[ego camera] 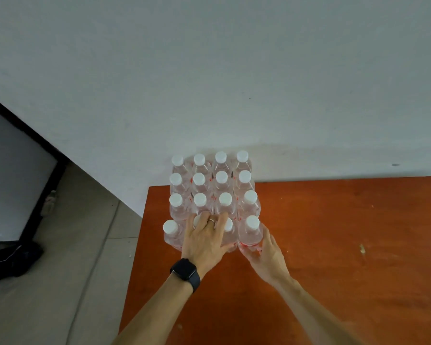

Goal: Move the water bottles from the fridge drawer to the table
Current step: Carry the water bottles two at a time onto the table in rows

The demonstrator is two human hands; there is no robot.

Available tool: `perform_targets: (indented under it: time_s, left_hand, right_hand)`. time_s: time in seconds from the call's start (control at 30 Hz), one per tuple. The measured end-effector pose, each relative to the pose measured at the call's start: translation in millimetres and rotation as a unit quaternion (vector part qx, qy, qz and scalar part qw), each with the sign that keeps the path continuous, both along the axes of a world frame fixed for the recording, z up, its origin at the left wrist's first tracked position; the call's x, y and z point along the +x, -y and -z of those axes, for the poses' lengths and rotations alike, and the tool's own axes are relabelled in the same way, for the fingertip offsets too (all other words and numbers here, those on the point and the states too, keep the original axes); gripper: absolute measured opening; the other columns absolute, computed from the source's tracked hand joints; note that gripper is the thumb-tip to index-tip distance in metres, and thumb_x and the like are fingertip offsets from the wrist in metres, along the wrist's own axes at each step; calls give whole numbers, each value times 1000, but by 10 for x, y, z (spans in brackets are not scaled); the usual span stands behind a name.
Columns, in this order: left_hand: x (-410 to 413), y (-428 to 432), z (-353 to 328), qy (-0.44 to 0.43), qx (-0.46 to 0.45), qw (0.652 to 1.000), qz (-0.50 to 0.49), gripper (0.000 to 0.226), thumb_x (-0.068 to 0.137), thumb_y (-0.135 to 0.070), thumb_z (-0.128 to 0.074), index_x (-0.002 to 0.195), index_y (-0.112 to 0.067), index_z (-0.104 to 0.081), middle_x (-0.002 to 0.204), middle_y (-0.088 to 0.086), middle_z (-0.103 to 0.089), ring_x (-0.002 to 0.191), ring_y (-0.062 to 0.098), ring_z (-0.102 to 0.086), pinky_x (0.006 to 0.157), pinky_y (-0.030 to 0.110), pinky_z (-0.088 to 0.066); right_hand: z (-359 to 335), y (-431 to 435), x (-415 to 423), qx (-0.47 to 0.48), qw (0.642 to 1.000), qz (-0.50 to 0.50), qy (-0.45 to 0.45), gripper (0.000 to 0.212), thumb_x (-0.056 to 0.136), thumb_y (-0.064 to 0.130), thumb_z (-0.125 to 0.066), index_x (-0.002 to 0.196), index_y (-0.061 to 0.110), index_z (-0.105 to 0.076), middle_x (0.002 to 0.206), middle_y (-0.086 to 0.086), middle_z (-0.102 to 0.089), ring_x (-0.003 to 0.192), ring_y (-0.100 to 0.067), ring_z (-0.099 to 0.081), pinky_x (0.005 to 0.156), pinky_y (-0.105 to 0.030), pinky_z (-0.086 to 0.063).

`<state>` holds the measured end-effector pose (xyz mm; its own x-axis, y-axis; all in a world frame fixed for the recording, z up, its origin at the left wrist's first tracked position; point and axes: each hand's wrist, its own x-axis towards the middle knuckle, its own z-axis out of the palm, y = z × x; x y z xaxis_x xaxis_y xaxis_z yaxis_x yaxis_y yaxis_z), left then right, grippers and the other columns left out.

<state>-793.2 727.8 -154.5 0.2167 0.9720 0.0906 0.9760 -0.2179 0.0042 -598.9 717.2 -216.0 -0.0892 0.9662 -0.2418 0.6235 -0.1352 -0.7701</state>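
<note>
Several clear water bottles (pixel 212 185) with white caps stand upright in a tight square block at the far left corner of an orange-brown table (pixel 334 245). My left hand (pixel 204 242), with a ring and a black watch, lies spread over the tops of the middle bottles in the front row, hiding one cap in part. My right hand (pixel 266 257) grips the lower body of the front-right bottle (pixel 251 232), thumb on its right side and fingers curled round its base. No fridge drawer is in view.
A pale wall (pixel 234 70) rises directly behind the bottles. Left of the table is tiled floor (pixel 72 245) with a dark-framed panel (pixel 23 170) and a black object (pixel 10 260) lying on it. The table's left edge runs close beside the bottle block.
</note>
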Motion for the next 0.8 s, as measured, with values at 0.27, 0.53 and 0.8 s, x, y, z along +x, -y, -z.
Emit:
perform_targets:
  time_s: [0.27,0.53,0.8]
  left_hand:
    - [114,12,-159,-14,-52,998,-14,82,86,-70,-57,147,-23,-29,124,-1,-65,124,23,-53,109,50,-37]
    - [609,123,-532,-18,-7,999,33,71,89,-70,-48,142,-23,-46,141,2,-54,132,24,-46,113,51,-34]
    - [2505,596,-771,8,-59,979,197,52,101,-50,-37,150,-31,-39,159,0,-35,151,21,-20,124,49,-10]
  right_hand:
    - [-64,-30,61,-56,998,-18,-19,103,79,49,-78,156,35,-10,155,3,-39,133,-20,-51,102,-47,-52]
    - [-494,296,846,-60,995,-43,66,71,94,47,-62,154,29,-29,157,4,-38,143,-20,-39,112,-40,-42]
    - [-1311,1520,2784,86,973,89,194,42,99,43,-52,141,35,-52,150,9,-46,144,-22,-34,115,-39,-35]
